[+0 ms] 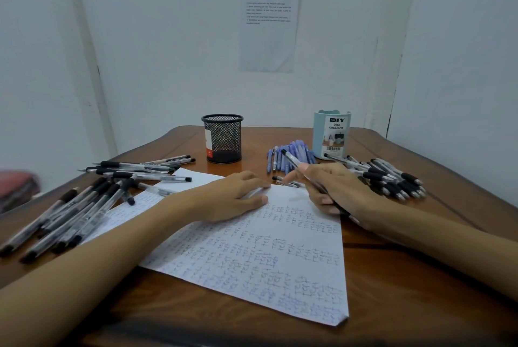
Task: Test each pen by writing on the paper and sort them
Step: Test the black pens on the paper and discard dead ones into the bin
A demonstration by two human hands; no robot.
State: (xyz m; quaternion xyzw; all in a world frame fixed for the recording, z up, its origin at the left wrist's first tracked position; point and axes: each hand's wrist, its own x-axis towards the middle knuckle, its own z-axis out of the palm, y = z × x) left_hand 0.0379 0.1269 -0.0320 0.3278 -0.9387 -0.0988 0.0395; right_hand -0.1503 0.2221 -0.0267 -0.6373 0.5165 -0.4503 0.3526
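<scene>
Now the right grip (333,192), clamped on a pen (294,163), should stroke firmly while the flat, straight-fingered left grip (235,198) pins the paper (280,262).

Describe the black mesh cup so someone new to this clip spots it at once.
Near the far edge of the wooden table, left of centre, stands the black mesh cup. Unlike the pale blue organizer to its right, it is round, see-through wire with a red-and-white label showing through its left side.
</scene>
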